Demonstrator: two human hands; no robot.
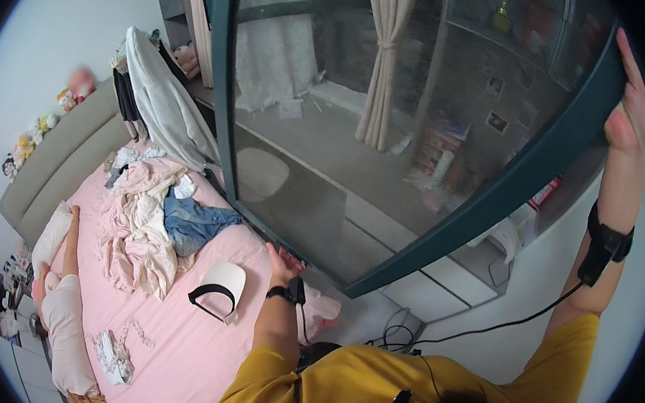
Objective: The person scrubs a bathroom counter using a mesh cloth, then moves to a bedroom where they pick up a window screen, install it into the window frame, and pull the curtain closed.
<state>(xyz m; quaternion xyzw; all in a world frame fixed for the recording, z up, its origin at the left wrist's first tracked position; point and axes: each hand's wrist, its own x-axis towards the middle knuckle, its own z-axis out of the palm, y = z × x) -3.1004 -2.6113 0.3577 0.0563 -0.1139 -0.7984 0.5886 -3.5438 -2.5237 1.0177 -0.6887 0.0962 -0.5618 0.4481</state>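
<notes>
A large window panel [408, 265], with a dark green frame and a see-through mesh or glass pane, is held up before me at a tilt. My left hand [285, 265] supports its lower left edge from below, palm turned up. High on the right, my right hand [627, 117] presses against the frame's outer side, fingers pointing up along it. Part of each hand's contact is hidden by the frame. Just left of my left wrist, a white visor cap with a black strap [224, 284] rests on the pink bed [174, 349].
Clothes, including blue jeans [193, 222], are heaped on the bed. A person [68, 323] lies along its left side. A white garment [157, 97] hangs behind the panel's left edge. Through the pane show a beige curtain [387, 64] and a desk. Black cables [397, 338] trail near the floor.
</notes>
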